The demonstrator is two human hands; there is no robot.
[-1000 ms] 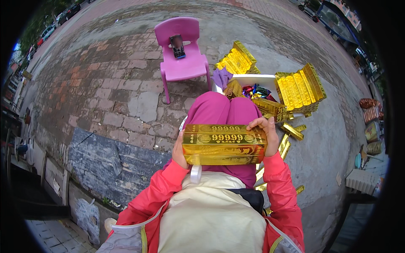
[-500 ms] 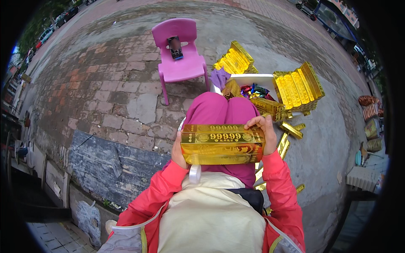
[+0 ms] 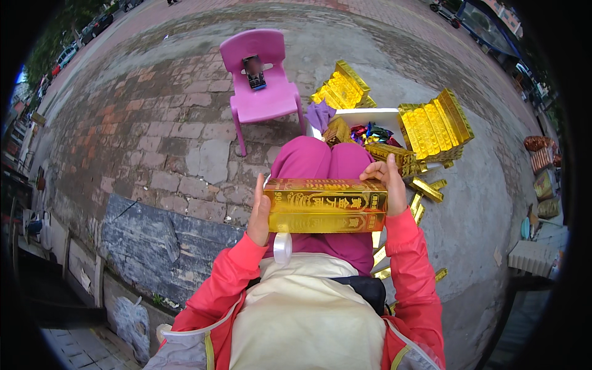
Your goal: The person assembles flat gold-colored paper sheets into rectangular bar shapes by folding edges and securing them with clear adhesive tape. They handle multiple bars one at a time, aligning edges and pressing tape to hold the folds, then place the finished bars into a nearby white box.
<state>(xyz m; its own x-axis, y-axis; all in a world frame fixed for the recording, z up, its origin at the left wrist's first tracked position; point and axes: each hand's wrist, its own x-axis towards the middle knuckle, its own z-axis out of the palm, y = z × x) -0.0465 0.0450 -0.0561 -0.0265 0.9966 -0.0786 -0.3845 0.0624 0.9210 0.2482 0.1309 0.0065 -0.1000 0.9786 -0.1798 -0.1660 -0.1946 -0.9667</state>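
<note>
A long, shiny gold cardboard box [image 3: 327,203] lies across my lap, printed with dark and red ornament. My left hand [image 3: 259,213] presses flat against its left end, fingers pointing up. At the other end, my right hand [image 3: 393,185] holds the box, with bent fingers over the far top corner and the palm along the end. Just below the box's near left corner is a white roll of tape or ribbon [image 3: 282,248]; what supports it is hard to make out.
A pink plastic chair [image 3: 265,102] with a dark phone-like device [image 3: 253,72] stands ahead. Right of it, a white carton [image 3: 379,114] holds colourful shiny wrappings [image 3: 373,134]. Stacked gold boxes [image 3: 435,129] adjoin it, and gold bars [image 3: 427,190] lie on the ground. A dark board [image 3: 160,246] lies left.
The gold box has rolled about its long axis, bringing a different printed face up. My left fingers have straightened, and my right fingers have shifted on the corner.
</note>
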